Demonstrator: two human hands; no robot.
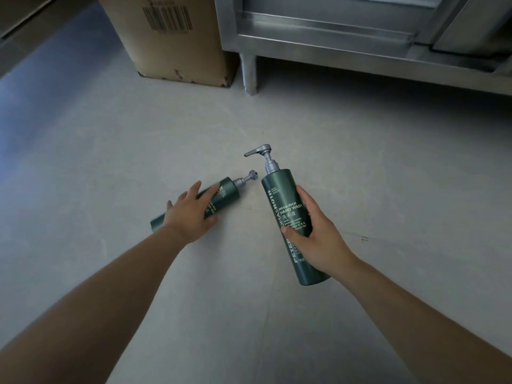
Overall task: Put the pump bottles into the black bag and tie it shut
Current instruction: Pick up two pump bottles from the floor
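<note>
Two dark green pump bottles with grey pump heads are in view. One bottle [227, 191] lies on its side on the grey floor, pump pointing up and right. My left hand [191, 214] rests flat over its body with fingers spread, not visibly closed around it. The second bottle [279, 200], labelled hand wash, is held above the floor with its pump up; my right hand [318, 236] is wrapped around its lower half. No black bag is in view.
A cardboard box [171, 40] with a barcode stands at the back on the floor [110, 151]. To its right is a stainless steel cabinet [346, 31] on a metal leg [249, 73], with shadowed space beneath it.
</note>
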